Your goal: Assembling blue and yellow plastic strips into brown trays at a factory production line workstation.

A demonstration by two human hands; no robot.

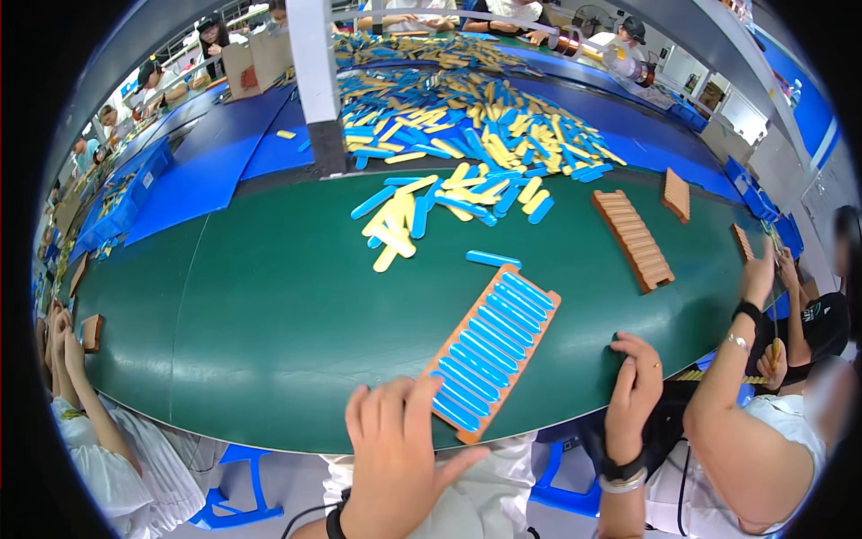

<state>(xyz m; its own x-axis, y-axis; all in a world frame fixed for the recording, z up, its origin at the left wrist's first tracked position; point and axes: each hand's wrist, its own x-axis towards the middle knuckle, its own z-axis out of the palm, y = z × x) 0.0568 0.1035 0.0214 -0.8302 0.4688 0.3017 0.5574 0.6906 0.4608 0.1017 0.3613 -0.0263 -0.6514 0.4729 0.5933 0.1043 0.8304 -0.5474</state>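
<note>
A brown slotted tray (550,297) lies slanted on the green table (269,314) in front of me, its slots filled with blue flat sticks (489,346). My left hand (395,458) is open, fingers spread, with the fingertips on the tray's near left corner. Right of the tray, my right hand (633,395) rests on the table's near edge and holds nothing. One loose blue stick (492,259) lies just beyond the tray's far end. Further back is a scatter of blue and yellow sticks (431,211).
A big heap of blue and yellow sticks (476,126) covers the blue boards behind. A grey post (314,81) stands at the back left. Empty brown trays (633,238) lie to the right. A person's raised arm (750,296) is at my right; another person's hands (63,346) are at left.
</note>
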